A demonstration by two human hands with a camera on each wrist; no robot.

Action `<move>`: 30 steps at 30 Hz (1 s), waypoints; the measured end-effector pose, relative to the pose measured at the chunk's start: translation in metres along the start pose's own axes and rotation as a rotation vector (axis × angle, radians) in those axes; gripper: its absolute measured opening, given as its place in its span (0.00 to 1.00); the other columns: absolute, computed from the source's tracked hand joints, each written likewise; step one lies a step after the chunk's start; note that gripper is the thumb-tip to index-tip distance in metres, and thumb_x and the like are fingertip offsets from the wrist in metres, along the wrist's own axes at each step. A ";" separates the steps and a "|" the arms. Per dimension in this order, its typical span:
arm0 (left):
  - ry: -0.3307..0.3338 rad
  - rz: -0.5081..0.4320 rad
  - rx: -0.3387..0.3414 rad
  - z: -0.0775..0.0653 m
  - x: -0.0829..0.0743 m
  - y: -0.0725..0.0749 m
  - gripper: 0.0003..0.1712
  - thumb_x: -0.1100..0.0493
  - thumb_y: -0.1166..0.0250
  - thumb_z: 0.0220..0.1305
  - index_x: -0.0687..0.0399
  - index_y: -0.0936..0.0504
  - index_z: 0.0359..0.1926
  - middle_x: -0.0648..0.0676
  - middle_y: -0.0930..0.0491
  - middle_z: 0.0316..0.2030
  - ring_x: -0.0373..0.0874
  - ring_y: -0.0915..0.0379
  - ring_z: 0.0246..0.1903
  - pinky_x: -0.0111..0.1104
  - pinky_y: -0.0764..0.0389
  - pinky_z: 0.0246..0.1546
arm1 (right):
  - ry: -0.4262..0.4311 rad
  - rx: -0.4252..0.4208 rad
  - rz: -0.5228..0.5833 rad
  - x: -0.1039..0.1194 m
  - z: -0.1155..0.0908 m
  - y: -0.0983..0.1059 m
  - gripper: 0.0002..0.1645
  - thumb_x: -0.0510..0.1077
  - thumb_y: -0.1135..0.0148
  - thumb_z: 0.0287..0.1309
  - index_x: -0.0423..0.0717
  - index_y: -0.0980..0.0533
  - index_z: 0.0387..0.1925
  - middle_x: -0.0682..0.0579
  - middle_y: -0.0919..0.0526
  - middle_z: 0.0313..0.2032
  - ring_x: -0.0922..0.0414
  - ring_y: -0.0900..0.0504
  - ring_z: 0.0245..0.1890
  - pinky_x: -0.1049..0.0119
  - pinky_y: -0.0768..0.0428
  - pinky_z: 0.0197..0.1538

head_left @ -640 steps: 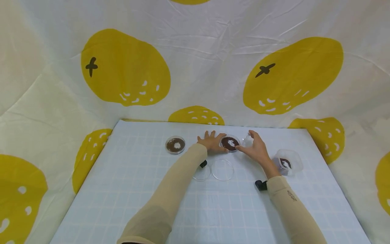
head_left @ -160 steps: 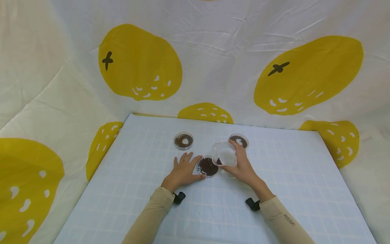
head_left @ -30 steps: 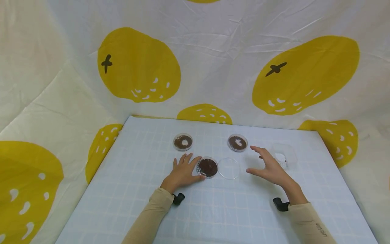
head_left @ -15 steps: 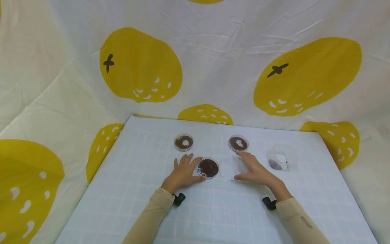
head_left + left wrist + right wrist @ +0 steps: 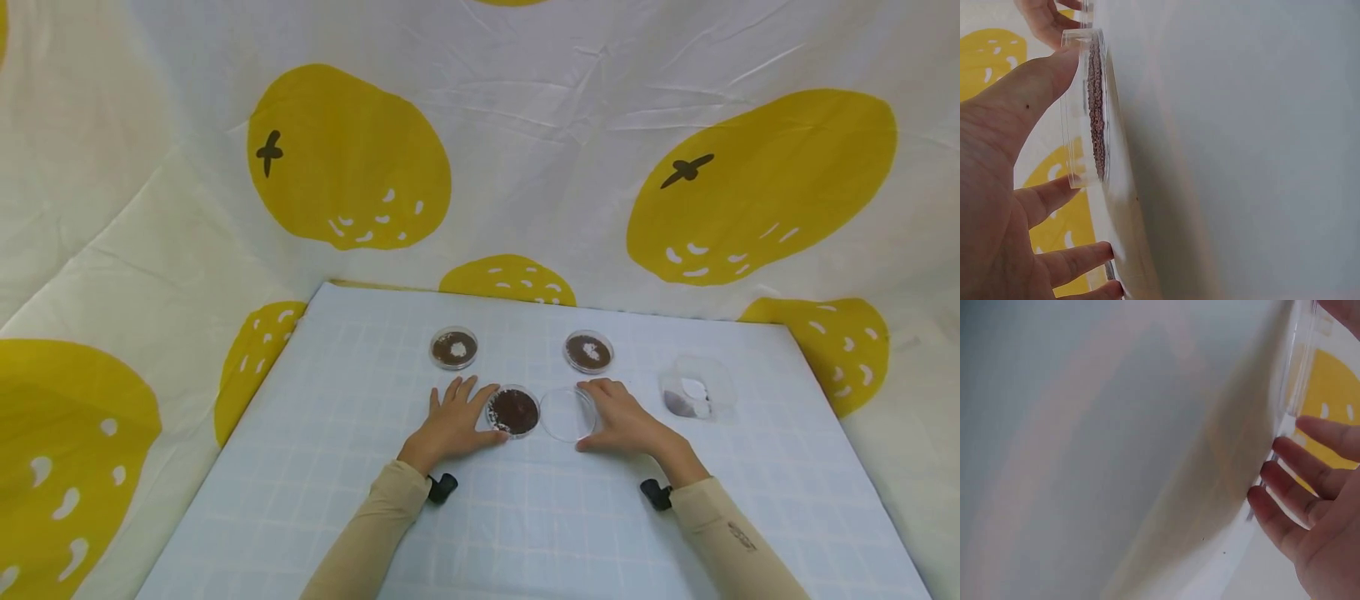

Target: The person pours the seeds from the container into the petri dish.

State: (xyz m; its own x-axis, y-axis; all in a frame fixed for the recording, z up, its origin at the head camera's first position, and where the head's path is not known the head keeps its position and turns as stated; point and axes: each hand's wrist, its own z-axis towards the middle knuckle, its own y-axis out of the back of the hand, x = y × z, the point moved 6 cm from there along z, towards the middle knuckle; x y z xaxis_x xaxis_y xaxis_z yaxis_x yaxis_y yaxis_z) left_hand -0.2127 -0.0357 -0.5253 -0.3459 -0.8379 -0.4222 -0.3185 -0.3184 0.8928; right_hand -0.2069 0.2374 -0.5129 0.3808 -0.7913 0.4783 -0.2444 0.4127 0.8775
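My left hand (image 5: 447, 425) holds a clear petri dish (image 5: 513, 412) of dark brown granules between thumb and index finger, its other fingers spread on the table. White specks lie along the left side of the granules. In the left wrist view the petri dish (image 5: 1096, 112) is seen edge-on, with a brown layer along its base. Just to its right lies an empty, clear round lid (image 5: 566, 415). The thumb and index finger of my right hand (image 5: 626, 423) grip the lid's right edge. In the right wrist view only part of the lid's rim (image 5: 1297, 359) shows beside the right hand (image 5: 1316, 487).
Two more petri dishes with brown contents and a white patch stand behind, one at back left (image 5: 453, 348), one at back right (image 5: 588, 352). A clear plastic tub (image 5: 697, 387) sits to the right. A fruit-print cloth (image 5: 525, 167) hangs behind the table (image 5: 525, 517).
Earlier my right hand tipped the plastic tub over the front petri dish. The tub now stands at right, and my right hand has moved left onto the lid. My left hand stays put.
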 end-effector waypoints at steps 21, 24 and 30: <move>0.009 0.012 0.008 0.001 -0.001 0.000 0.50 0.27 0.35 0.58 0.36 0.41 0.76 0.60 0.48 0.76 0.62 0.61 0.75 0.68 0.60 0.67 | -0.002 -0.020 0.000 0.006 0.000 0.001 0.58 0.61 0.18 0.40 0.37 0.33 0.66 0.39 0.31 0.62 0.41 0.34 0.60 0.43 0.31 0.61; 0.008 0.013 0.005 0.000 -0.001 0.000 0.50 0.27 0.35 0.58 0.36 0.41 0.76 0.60 0.48 0.76 0.62 0.60 0.75 0.68 0.60 0.66 | 0.014 -0.035 0.034 0.008 -0.001 0.004 0.58 0.60 0.18 0.40 0.37 0.33 0.67 0.38 0.31 0.62 0.41 0.34 0.60 0.42 0.31 0.61; 0.006 0.006 0.001 -0.001 -0.002 0.002 0.50 0.27 0.35 0.58 0.36 0.40 0.76 0.60 0.48 0.76 0.62 0.60 0.75 0.68 0.60 0.66 | 0.046 -0.075 0.063 0.010 -0.002 0.008 0.57 0.61 0.19 0.41 0.41 0.34 0.68 0.40 0.32 0.62 0.42 0.34 0.61 0.42 0.31 0.60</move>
State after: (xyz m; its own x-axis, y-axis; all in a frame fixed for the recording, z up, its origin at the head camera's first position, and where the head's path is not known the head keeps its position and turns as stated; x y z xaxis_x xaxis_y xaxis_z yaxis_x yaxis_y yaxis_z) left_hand -0.2116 -0.0352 -0.5231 -0.3421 -0.8425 -0.4162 -0.3174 -0.3133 0.8950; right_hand -0.2035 0.2337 -0.5009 0.4079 -0.7416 0.5325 -0.2022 0.4954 0.8448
